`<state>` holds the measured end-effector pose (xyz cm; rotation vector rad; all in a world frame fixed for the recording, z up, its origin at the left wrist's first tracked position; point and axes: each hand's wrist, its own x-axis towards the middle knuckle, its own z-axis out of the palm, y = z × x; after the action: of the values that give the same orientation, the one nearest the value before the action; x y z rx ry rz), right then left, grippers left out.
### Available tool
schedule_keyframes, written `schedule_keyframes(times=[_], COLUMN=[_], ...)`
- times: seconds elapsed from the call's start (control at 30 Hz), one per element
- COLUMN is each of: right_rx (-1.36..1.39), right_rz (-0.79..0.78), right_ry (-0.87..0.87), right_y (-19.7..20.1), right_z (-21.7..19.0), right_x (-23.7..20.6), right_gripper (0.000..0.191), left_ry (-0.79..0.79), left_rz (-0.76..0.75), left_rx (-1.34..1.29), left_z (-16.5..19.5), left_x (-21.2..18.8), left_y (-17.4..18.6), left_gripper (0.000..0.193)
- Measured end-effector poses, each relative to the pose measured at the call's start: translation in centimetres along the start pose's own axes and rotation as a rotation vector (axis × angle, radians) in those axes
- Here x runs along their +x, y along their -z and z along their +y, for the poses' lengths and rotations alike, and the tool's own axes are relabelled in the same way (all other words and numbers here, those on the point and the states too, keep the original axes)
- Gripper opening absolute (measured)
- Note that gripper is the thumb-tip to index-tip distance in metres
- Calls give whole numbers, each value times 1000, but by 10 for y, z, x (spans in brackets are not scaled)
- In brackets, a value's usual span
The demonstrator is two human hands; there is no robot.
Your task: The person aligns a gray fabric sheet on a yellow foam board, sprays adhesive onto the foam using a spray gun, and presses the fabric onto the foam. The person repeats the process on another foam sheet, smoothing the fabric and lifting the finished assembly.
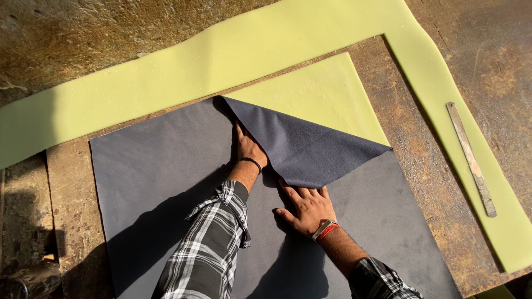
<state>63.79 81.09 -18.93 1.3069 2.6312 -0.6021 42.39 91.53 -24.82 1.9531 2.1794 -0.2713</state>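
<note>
A worn, stained wooden desk (421,166) fills the view; hard sunlight throws dark shadows toward 7 o'clock, over rough ground (66,33) at 11 o'clock.

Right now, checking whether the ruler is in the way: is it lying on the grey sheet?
No, the ruler lies on the yellow foam strip, well right of the grey sheet.

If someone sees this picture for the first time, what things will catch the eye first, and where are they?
In the middle, a dark grey sheet has its upper right corner folded back, showing a yellow-green foam square beneath it. The left hand reaches under the fold and the right hand presses flat on the sheet near the fold line. A long yellow-green foam strip curves around the top and right, with a metal ruler lying on it at right.
</note>
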Motion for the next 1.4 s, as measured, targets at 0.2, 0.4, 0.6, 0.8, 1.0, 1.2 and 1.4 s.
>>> schedule_keyframes(times=[0.2, 0.4, 0.6, 0.8, 1.0, 1.2, 1.4], right_rx=[-109, -101, -267, -108, -104, -62, -41], right_rz=[-219, -252, 255, 290, 379, 353, 347], right_ry=[-146, -151, 27, -313, -261, -419, -538], right_y=[54, 84, 92, 119, 104, 69, 17], right_z=[29, 82, 140, 194, 178, 167, 169], right_x=[95, 163, 219, 259, 231, 160, 64], right_gripper=[90, 87, 79, 99, 100, 107, 105], left_ry=[-88, -202, -213, -205, -202, -229, -105], left_rz=[-76, 192, 203, 209, 174, 240, 279], left_rx=[171, -77, -107, -109, -112, -127, -97], left_z=[6, 1, -2, -1, 7, 14, 28], left_x=[74, 107, 114, 112, 102, 91, 72], left_y=[31, 38, 37, 37, 45, 49, 51], left_gripper=[67, 57, 57, 57, 58, 59, 61])
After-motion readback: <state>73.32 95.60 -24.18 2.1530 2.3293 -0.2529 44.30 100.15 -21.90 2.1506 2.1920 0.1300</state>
